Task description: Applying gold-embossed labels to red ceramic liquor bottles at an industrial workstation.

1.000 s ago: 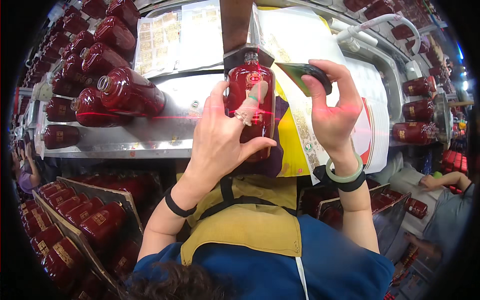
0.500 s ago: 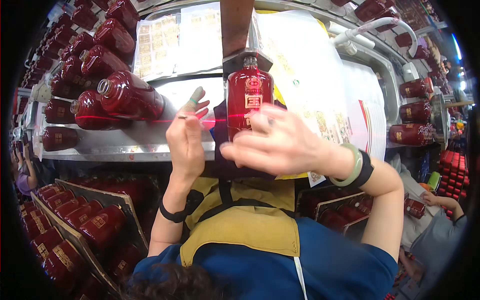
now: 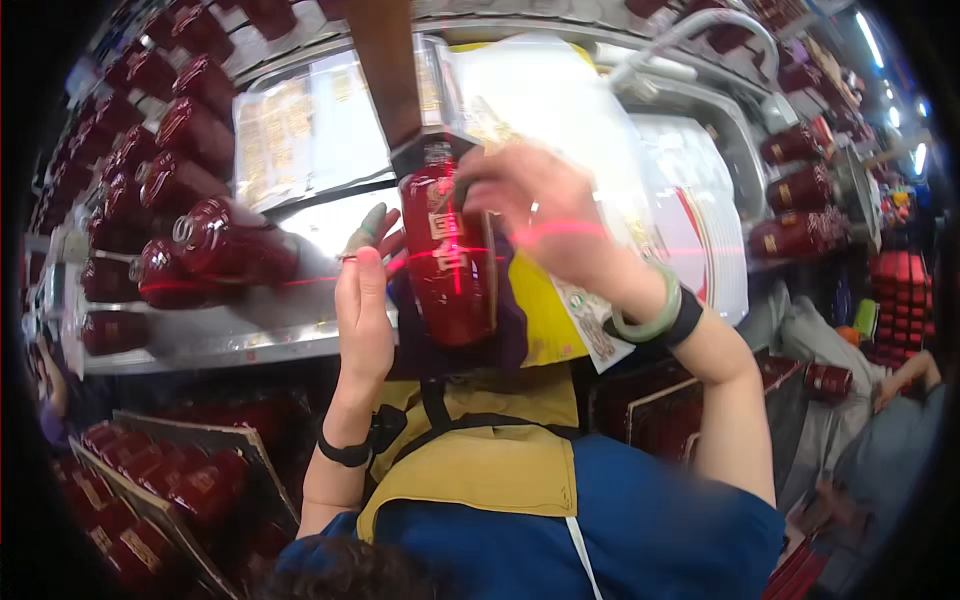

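The right hand (image 3: 540,205) curls its fingers over the top of the upright red bottle (image 3: 452,262), gripping near its neck; the bottle body hangs at the hand's seven o'clock. The left hand (image 3: 362,290), fingers straight and loosely spread, stands just beside the bottle at its nine o'clock, with rows of red bottles (image 3: 150,190) on the steel bench (image 3: 230,335) beyond

Red bottles (image 3: 150,190) lay in rows far left of me; boxed ones (image 3: 150,490) sat near left; label sheets (image 3: 300,140) lay beyond.

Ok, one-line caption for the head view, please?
Right hand grips a red bottle's top while left hand rests open beside it.
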`<move>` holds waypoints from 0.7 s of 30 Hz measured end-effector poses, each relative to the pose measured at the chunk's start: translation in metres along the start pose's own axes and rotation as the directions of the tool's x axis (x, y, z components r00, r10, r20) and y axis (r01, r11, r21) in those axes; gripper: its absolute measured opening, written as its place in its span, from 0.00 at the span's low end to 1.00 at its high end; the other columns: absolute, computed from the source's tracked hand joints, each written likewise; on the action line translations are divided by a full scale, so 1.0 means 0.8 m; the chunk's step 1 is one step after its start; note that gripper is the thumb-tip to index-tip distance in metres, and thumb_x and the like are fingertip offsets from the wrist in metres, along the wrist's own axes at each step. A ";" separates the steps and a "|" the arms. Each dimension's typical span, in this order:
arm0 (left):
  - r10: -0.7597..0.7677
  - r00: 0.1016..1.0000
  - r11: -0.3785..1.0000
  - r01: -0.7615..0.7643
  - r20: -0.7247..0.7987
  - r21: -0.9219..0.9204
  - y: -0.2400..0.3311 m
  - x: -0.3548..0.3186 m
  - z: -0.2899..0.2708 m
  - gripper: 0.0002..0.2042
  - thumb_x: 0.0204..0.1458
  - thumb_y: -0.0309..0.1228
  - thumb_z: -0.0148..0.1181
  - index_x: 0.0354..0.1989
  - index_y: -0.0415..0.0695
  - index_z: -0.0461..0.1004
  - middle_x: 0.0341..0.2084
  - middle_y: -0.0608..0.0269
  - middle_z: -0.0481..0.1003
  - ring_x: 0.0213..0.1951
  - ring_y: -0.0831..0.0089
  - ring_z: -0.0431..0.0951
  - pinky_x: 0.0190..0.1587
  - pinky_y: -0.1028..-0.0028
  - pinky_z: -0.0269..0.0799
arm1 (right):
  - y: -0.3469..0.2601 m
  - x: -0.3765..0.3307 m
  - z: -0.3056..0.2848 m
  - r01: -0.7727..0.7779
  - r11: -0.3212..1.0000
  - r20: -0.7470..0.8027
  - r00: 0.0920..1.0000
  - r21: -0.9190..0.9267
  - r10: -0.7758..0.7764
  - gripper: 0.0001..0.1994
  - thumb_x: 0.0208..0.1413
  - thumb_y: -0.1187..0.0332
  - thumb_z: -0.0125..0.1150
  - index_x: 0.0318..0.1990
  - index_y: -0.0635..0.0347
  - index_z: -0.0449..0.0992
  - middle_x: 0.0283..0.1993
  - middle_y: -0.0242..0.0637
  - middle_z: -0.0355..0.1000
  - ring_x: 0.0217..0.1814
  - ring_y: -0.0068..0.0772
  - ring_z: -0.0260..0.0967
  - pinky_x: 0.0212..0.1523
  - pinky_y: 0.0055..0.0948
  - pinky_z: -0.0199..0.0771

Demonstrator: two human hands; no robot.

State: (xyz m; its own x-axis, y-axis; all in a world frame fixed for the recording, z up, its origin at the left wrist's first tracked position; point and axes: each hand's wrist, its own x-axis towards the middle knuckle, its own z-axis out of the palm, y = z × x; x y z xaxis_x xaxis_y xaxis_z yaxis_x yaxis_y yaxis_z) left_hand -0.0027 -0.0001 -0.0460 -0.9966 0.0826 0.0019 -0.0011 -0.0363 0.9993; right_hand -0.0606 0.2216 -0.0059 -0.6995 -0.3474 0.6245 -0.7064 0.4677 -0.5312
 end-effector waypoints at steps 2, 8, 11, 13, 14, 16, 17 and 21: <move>0.018 0.999 1.000 -0.019 0.044 0.024 -0.001 0.000 0.007 0.28 0.74 0.42 0.42 0.73 0.32 0.56 0.67 0.47 0.65 0.67 0.63 0.68 0.66 0.63 0.66 | 0.020 0.008 -0.032 -0.363 0.928 -0.177 0.911 0.082 0.372 0.08 0.63 0.73 0.62 0.48 0.61 0.77 0.37 0.44 0.79 0.35 0.37 0.78 0.38 0.32 0.76; 0.002 1.000 1.000 -0.002 0.004 0.028 0.000 0.011 0.037 0.33 0.61 0.29 0.65 0.72 0.32 0.57 0.60 0.48 0.71 0.58 0.69 0.75 0.60 0.69 0.72 | 0.057 -0.021 -0.146 -0.491 0.866 -0.309 0.812 0.097 0.495 0.16 0.65 0.64 0.62 0.55 0.61 0.72 0.41 0.31 0.73 0.39 0.20 0.67 0.42 0.23 0.69; -0.009 0.999 0.997 0.012 -0.034 0.080 0.002 0.010 0.045 0.30 0.58 0.30 0.69 0.66 0.33 0.64 0.53 0.52 0.77 0.51 0.71 0.79 0.57 0.70 0.74 | 0.058 -0.037 -0.171 -0.650 0.759 -0.335 0.721 -0.024 0.607 0.16 0.60 0.62 0.69 0.50 0.61 0.75 0.33 0.29 0.71 0.34 0.21 0.66 0.36 0.28 0.68; 0.015 0.998 0.997 -0.010 -0.067 0.070 0.008 0.008 0.050 0.25 0.58 0.29 0.69 0.61 0.35 0.68 0.48 0.55 0.79 0.48 0.71 0.80 0.55 0.69 0.75 | 0.060 -0.039 -0.177 -0.641 0.688 -0.207 0.765 -0.342 0.610 0.11 0.59 0.65 0.69 0.43 0.61 0.77 0.31 0.34 0.72 0.31 0.31 0.70 0.35 0.35 0.70; 0.017 0.997 0.995 -0.010 -0.075 0.097 0.006 0.007 0.051 0.25 0.58 0.29 0.69 0.61 0.35 0.68 0.48 0.55 0.79 0.48 0.71 0.80 0.54 0.69 0.75 | 0.082 -0.049 -0.169 -0.515 0.777 -0.190 0.857 -0.362 0.480 0.06 0.59 0.69 0.66 0.40 0.60 0.79 0.35 0.43 0.74 0.35 0.43 0.73 0.38 0.38 0.72; 0.029 0.997 0.972 -0.011 -0.074 0.233 -0.004 0.007 0.046 0.26 0.58 0.31 0.70 0.61 0.35 0.68 0.50 0.55 0.78 0.49 0.71 0.79 0.54 0.68 0.75 | 0.109 -0.061 -0.152 -0.357 0.833 0.037 0.911 -0.423 0.410 0.08 0.56 0.74 0.63 0.43 0.61 0.80 0.42 0.43 0.77 0.46 0.47 0.75 0.47 0.41 0.75; 0.035 0.996 0.972 -0.015 -0.079 0.236 -0.002 0.005 0.045 0.26 0.58 0.31 0.70 0.61 0.35 0.68 0.50 0.55 0.78 0.49 0.71 0.79 0.54 0.68 0.75 | 0.115 -0.060 -0.139 -0.325 0.837 0.143 0.895 -0.440 0.423 0.10 0.55 0.74 0.63 0.44 0.61 0.80 0.44 0.42 0.77 0.50 0.46 0.75 0.50 0.41 0.75; 0.063 0.996 0.984 -0.051 -0.063 0.173 0.001 0.000 0.045 0.28 0.59 0.33 0.69 0.64 0.32 0.66 0.51 0.53 0.78 0.51 0.69 0.78 0.58 0.66 0.72 | 0.132 -0.070 -0.063 0.076 0.847 0.383 0.910 -0.527 0.157 0.13 0.54 0.72 0.64 0.47 0.52 0.80 0.46 0.34 0.76 0.50 0.39 0.75 0.48 0.38 0.76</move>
State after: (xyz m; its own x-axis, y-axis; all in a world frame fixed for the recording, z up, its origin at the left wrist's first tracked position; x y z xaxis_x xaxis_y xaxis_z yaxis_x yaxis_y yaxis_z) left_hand 0.0007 0.0360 -0.0440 -0.9979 0.0170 0.0622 0.0639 0.1324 0.9891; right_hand -0.0903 0.3312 -0.0681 -0.7887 -0.5542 0.2661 -0.5945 0.7978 -0.1006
